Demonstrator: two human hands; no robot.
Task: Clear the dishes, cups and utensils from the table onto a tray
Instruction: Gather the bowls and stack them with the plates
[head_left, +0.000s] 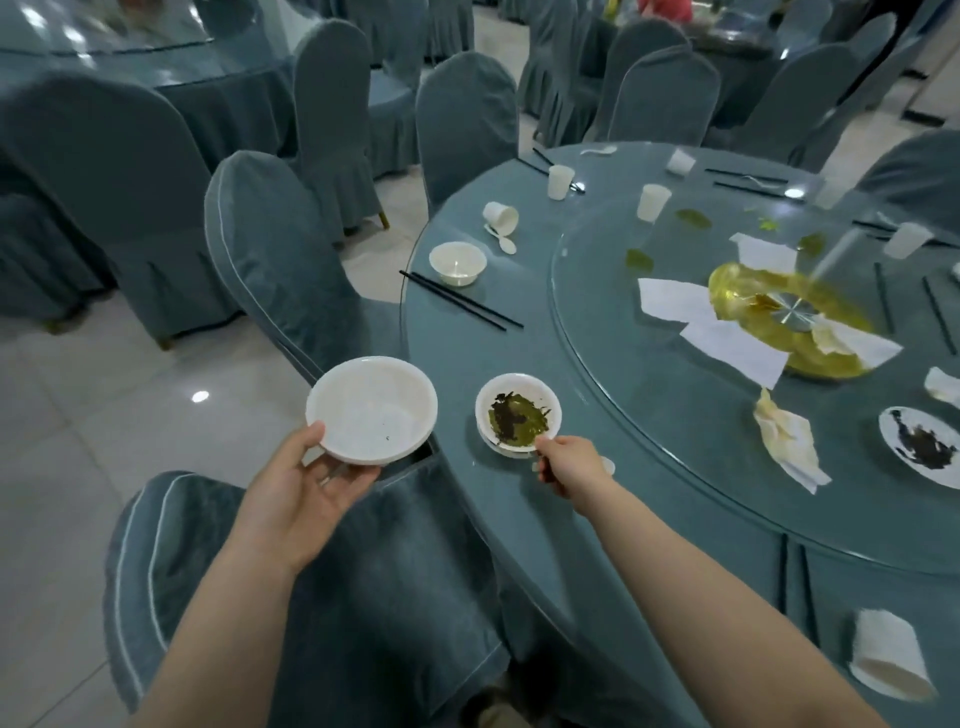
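Head view is showing me both bare arms reaching out over the near left edge of the round table covered in grey-blue cloth under glass (649, 467). My left hand (306, 483) is cradling a short stack of shallow white plastic bowls (371, 408) from below, thumb hooked over the near rim and fingers curled under the base. I am holding it out past the table edge, above the blue-covered chair (332, 571), probably to keep it level and ready to take the next piece.

My right hand (566, 462) is pinching the near rim of the small white bowl smeared with dark green leftovers (518, 414), which seems to be sitting on a second white dish beneath it, at the near edge of the table. Gripping at the rim is keeping my fingers clear of the mess, I think.

Farther along the left edge, a clean white bowl (457, 262) is waiting beside black chopsticks (460, 300), with white paper cups (560, 182) beyond and another dirty white plate (922, 446) off to the right. Crumpled white napkins (789, 441) are lying across the glass turntable (675, 364).

No tray is appearing anywhere in view, so I judge most of the clearing is still ahead.
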